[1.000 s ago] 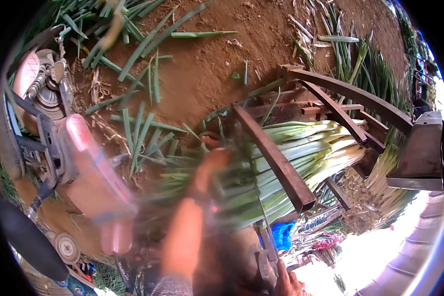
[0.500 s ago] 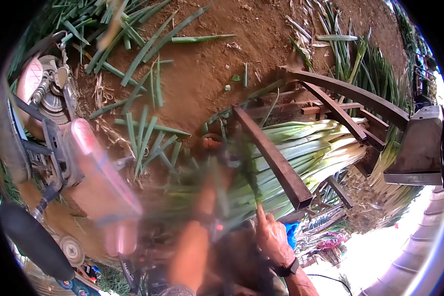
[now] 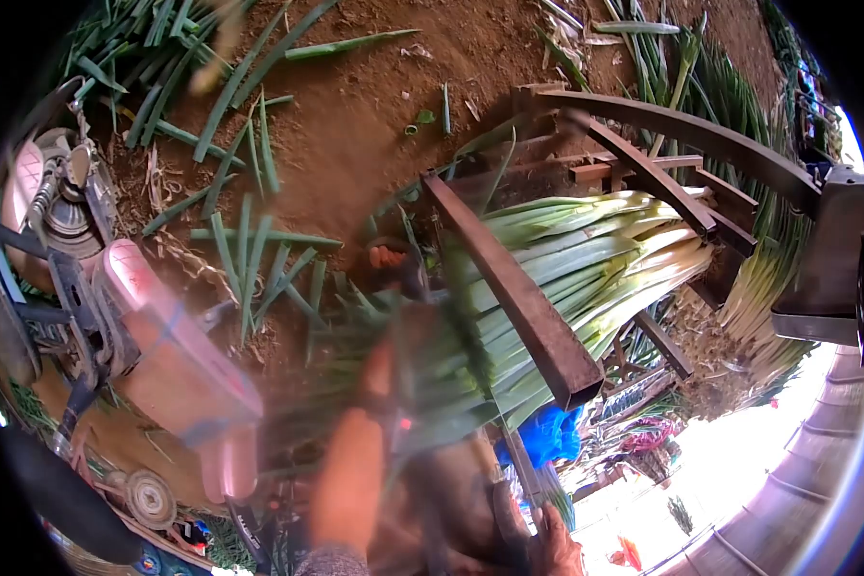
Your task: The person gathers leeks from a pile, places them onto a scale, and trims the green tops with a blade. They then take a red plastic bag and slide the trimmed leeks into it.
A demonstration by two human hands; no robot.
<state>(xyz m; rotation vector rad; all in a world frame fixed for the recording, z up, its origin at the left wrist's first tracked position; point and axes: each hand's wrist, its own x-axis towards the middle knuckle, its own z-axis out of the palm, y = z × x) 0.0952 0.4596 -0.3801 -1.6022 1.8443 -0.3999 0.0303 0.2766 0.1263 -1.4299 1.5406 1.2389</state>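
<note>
Dropped low since earlier, right hand (image 3: 552,552) grip unclear; blurred left hand (image 3: 384,370) probably clutches floppy, light leeks (image 3: 566,259); grasp firmer white stalks.

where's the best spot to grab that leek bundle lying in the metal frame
Probably the green leaf end of the leek bundle, left of the rusty bar, coming from above. The stalks lie flat, the bar crosses over their middle, and the frame closes in the white ends.
</note>
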